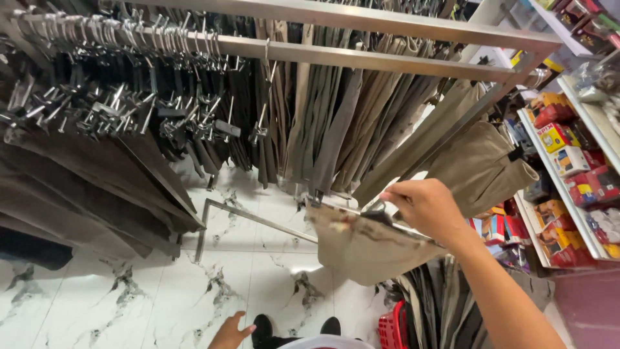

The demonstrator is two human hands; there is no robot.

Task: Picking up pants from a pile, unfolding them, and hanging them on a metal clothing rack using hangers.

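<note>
Head view, looking down past a clothes rack. Right hand: fingers curled closed, pinching the top of a metal clip hanger that carries khaki trousers. The garment hangs folded from the clips, held in the air just in front of the rack's lower rail, above the floor. Fabric is matte, tan, woven cotton by the look, with soft creases; the waistband edge shows a paler lining. Left hand: low at the bottom edge of view, fingers loosely spread, palm down, holding nothing and touching nothing visible.

Rack: square-section brushed steel rails, two tiers, angled. Hanging from it, a dense row of trousers in olive, grey-beige and tan, then darker brown and black ones to the left, all on shiny chrome clip hangers. Floor: glossy white marble-pattern tile with dark veins. Red plastic basket near the feet, partly hidden. Shelf at right with small red and yellow cartons.
</note>
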